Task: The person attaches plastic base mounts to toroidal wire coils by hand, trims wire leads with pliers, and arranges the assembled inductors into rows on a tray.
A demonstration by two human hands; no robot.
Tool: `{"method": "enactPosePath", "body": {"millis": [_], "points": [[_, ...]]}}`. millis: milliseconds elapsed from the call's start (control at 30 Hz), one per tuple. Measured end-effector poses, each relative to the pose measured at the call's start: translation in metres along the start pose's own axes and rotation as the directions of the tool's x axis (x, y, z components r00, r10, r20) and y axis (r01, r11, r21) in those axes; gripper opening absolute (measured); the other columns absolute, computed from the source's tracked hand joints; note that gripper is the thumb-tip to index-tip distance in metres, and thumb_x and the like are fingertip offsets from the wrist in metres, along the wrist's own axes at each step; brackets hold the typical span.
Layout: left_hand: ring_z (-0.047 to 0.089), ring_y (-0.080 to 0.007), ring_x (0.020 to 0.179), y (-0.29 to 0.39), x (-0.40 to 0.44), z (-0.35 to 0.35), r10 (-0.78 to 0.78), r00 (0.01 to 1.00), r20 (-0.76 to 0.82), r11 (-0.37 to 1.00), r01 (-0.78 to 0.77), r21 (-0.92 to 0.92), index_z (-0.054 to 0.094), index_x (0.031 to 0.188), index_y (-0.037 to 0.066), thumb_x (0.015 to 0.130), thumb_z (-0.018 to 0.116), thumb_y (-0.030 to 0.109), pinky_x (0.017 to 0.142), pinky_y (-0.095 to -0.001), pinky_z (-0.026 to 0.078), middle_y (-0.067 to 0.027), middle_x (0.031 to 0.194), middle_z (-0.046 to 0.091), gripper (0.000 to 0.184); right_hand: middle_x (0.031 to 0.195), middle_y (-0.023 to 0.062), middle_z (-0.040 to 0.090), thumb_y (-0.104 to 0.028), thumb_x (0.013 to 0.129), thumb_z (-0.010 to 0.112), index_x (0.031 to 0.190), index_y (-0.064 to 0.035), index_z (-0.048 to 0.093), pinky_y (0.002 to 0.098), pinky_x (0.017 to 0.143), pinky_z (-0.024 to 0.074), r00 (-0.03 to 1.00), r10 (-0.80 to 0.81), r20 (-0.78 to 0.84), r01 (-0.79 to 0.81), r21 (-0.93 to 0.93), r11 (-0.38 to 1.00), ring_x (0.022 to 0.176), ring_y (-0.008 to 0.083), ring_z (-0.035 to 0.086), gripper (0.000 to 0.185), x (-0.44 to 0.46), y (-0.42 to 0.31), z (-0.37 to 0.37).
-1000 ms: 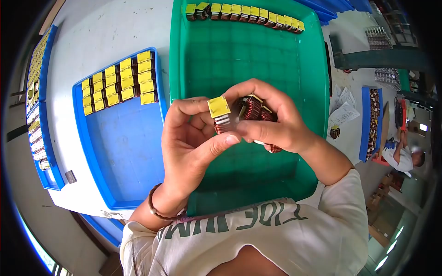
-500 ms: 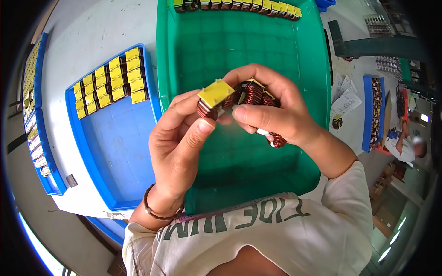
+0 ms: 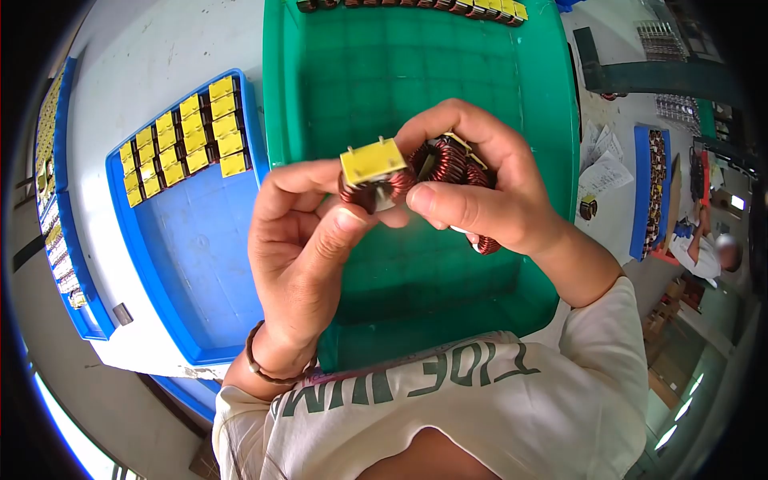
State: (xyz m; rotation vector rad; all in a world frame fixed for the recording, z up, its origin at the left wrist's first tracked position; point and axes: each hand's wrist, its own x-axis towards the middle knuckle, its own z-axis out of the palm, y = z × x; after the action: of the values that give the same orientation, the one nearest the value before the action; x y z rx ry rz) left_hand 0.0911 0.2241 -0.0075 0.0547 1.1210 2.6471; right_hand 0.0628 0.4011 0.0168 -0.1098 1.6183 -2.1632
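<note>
Pinching one yellow-topped coil (image 3: pixel 373 162) in the left grip (image 3: pixel 292 240) above a green tray (image 3: pixel 416 308), clutching copper coils (image 3: pixel 450 163) in the right grip (image 3: pixel 500 212); seemingly needing steady pressure for any shift.

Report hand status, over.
Left hand pinching yellow-topped coil. Right hand gripping several coils. Both above green tray, nothing seen blocking.

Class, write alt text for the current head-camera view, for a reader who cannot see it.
Over a green tray, the left hand pinches a copper-wound coil with a yellow plate, while the right hand holds several more copper-wound coils. To the left, a blue tray holds rows of yellow-topped coils.
</note>
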Motion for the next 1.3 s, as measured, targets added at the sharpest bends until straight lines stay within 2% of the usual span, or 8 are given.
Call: {"method": "enactPosePath", "body": {"millis": [133,300,433,633,700,767,933,1300], "points": [[0.06,-0.0239,0.093,0.0,0.001,0.0,-0.007,1.0,-0.009,0.994,0.006,-0.106,0.046,0.116,-0.002,0.083,0.061,0.0,0.081,-0.0322,0.051,-0.0179,0.112,0.057,0.035,0.086,0.0087,0.057,0.002,0.074,0.061,0.102,-0.0005,0.052,0.0208,0.057,0.0433,0.998,-0.063,0.02,0.063,0.003,0.998,0.061,0.0125,0.051,0.03,-0.001,0.006,-0.001],[0.061,-0.0224,0.092,0.0,0.001,0.006,-0.09,0.979,-0.183,0.995,0.078,-0.069,0.045,0.119,-0.001,0.084,0.06,0.001,0.08,-0.0293,0.051,-0.0167,0.109,0.058,0.039,0.091,0.0098,0.056,0.002,0.072,0.064,0.102,0.0002,0.052,0.0217,0.063,0.0439,0.964,-0.255,0.07,0.264,-0.224,0.938,0.069,0.014,0.052,0.032,0.001,0.012,-0.005],[0.06,-0.0215,0.095,-0.003,0.0,0.002,-0.051,0.998,-0.042,0.997,0.053,0.055,0.043,0.123,-0.002,0.084,0.059,0.001,0.081,-0.0284,0.05,-0.0156,0.109,0.058,0.043,0.095,0.0105,0.054,0.004,0.07,0.066,0.102,0.0,0.052,0.0218,0.067,0.0435,0.904,-0.377,0.202,0.428,-0.44,0.789,0.075,0.0142,0.051,0.035,0.003,0.014,-0.01],[0.059,-0.0224,0.098,-0.003,0.0,0.001,-0.076,0.997,-0.026,0.994,0.078,0.082,0.042,0.126,-0.002,0.084,0.056,-0.003,0.082,-0.0287,0.05,-0.0152,0.111,0.057,0.045,0.094,0.0114,0.055,-0.004,0.077,0.06,0.106,0.0016,0.052,0.0202,0.06,0.0424,0.884,-0.413,0.22,0.468,-0.444,0.764,0.067,0.0132,0.05,0.031,0.004,0.015,-0.01],[0.059,-0.0234,0.098,-0.001,0.001,0.003,-0.083,0.996,-0.026,0.996,0.084,0.041,0.043,0.126,-0.003,0.084,0.054,-0.003,0.082,-0.0297,0.05,-0.0162,0.113,0.056,0.043,0.095,0.012,0.055,-0.009,0.081,0.054,0.112,0.0026,0.05,0.0185,0.054,0.0396,0.983,-0.163,0.084,0.173,-0.129,0.976,0.062,0.0119,0.049,0.034,0.003,0.003,-0.009],[0.059,-0.0243,0.099,0.001,0.001,0.004,-0.089,0.996,-0.026,0.996,0.089,0.0,0.043,0.126,-0.004,0.085,0.052,-0.003,0.083,-0.0307,0.05,-0.0173,0.115,0.056,0.042,0.095,0.0126,0.055,-0.014,0.084,0.049,0.118,0.0037,0.048,0.0168,0.047,0.0368,0.989,0.136,0.05,-0.144,0.234,0.962,0.058,0.0106,0.047,0.039,0.001,-0.004,-0.009],[0.06,-0.0258,0.095,0.006,0.0,0.004,-0.183,0.98,-0.081,0.975,0.191,0.112,0.038,0.127,-0.009,0.09,0.047,0.017,0.094,-0.0414,0.046,-0.0255,0.121,0.049,0.046,0.095,0.013,0.055,-0.02,0.087,0.04,0.128,0.0046,0.04,0.015,0.037,0.0274,0.983,0.179,-0.043,-0.143,0.431,0.891,0.05,0.008,0.044,0.048,0.003,-0.006,-0.015],[0.061,-0.0234,0.085,0.01,0.0,0.006,-0.234,0.966,-0.113,0.967,0.244,0.078,0.037,0.126,-0.01,0.091,0.043,0.022,0.094,-0.0422,0.046,-0.0289,0.119,0.049,0.048,0.092,0.0111,0.057,-0.011,0.085,0.041,0.131,0.0031,0.038,0.0145,0.038,0.027,0.987,0.124,-0.104,-0.108,0.15,0.983,0.05,0.0076,0.043,0.048,0.004,-0.009,-0.006]]}}
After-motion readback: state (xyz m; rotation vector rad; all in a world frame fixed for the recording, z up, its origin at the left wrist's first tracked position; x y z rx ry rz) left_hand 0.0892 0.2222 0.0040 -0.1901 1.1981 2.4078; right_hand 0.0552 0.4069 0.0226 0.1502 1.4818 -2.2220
